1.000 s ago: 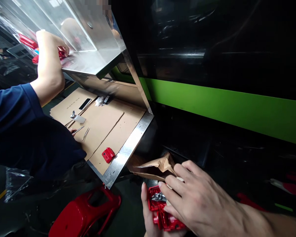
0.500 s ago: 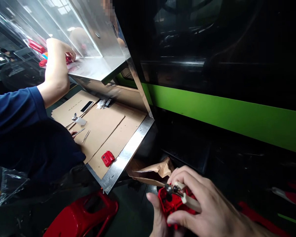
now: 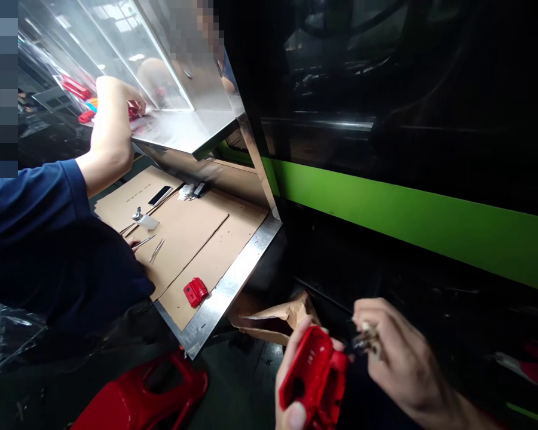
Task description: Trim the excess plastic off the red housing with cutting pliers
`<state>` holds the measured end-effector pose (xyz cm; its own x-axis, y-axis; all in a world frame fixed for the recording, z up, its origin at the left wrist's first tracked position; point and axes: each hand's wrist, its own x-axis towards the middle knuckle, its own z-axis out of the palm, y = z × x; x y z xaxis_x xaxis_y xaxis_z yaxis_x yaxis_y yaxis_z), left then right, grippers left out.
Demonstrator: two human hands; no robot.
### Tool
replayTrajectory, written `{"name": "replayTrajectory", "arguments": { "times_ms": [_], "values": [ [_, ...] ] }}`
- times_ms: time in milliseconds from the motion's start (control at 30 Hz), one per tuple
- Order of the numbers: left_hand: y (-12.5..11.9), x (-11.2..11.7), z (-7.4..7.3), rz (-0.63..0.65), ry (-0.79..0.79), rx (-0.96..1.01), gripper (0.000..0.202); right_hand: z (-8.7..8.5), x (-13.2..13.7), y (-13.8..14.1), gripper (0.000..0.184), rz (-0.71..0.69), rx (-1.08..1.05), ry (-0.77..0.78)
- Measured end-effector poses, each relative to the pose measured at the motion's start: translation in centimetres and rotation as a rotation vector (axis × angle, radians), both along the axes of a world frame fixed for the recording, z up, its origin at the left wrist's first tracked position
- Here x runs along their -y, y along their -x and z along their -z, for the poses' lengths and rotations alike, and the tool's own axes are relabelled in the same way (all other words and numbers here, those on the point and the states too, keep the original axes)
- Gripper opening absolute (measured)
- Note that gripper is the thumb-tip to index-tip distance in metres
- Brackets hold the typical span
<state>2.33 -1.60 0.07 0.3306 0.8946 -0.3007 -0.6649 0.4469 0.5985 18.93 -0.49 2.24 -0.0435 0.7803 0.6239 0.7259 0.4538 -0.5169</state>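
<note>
Where it earlier covered the red housing (image 3: 314, 376), the right hand (image 3: 397, 352) now pinches small pliers (image 3: 363, 341) beside it.

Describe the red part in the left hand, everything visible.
The red plastic housing looks like glossy moulded plastic, a curved shell with rounded edges, a dark round opening on its lower face and small marks near the top. It is held tilted, low in view, in front of the brown paper bag. The left hand grips it, thumb across the bottom and fingers behind. The right hand, pinching a small metal tool, is close by its upper right edge; contact is unclear.
</note>
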Motion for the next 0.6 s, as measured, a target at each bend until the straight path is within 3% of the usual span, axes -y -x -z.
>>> {"name": "replayTrajectory", "arguments": {
  "times_ms": [100, 267, 400, 600],
  "values": [
    [0.3, -0.5, -0.7, -0.057, 0.125, 0.240, 0.090, 1.9, -1.5, -3.9, 0.021, 0.143, 0.114, 0.063],
    [1.1, -1.9, -0.7, 0.113, 0.185, 0.533, 0.099, 6.9, -4.1, -8.8, 0.018, 0.328, 0.241, 0.237],
    [1.3, -2.2, -0.6, 0.181, 0.132, 0.620, 0.103, 10.2, -3.6, -11.0, 0.029, 0.360, 0.190, 0.460],
    [0.6, -2.2, -0.3, 0.189, 0.083, 0.598, 0.105, 16.0, -1.5, -12.6, 0.041, 0.337, 0.083, 0.842]
  ]
}}
